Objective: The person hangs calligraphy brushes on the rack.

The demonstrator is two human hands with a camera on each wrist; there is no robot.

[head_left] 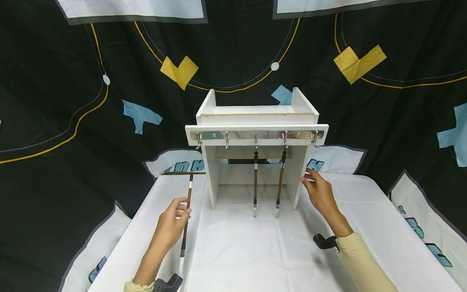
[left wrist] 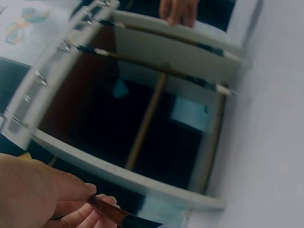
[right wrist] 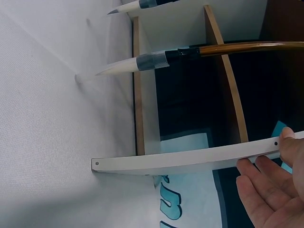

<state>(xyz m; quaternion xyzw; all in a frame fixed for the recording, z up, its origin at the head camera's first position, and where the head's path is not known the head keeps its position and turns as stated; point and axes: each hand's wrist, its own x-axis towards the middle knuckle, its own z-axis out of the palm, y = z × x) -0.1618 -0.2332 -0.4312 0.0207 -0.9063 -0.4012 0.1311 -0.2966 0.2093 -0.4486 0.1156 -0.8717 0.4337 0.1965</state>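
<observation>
My left hand (head_left: 170,225) pinches a calligraphy brush (head_left: 189,194) with a brown shaft and white bristles pointing down, left of a white shelf unit (head_left: 299,174). In the left wrist view, thumb and fingers close on the brush's shaft (left wrist: 107,209). Two more calligraphy brushes, a middle brush (head_left: 255,176) and a right-hand brush (head_left: 280,178), hang bristles-down from metal hooks on the shelf's front rail (head_left: 237,142). At the shelf's right side, my right hand (head_left: 321,194) grips the edge of the side panel (right wrist: 190,159), thumb on one face and fingertips on the other.
The shelf stands on a white-covered table (head_left: 240,251). On the rail, the two left hooks, including the second hook (head_left: 227,140), and the far-right hook (head_left: 314,138) carry nothing. Behind hangs a dark cloth (head_left: 233,48) with yellow and blue tape shapes.
</observation>
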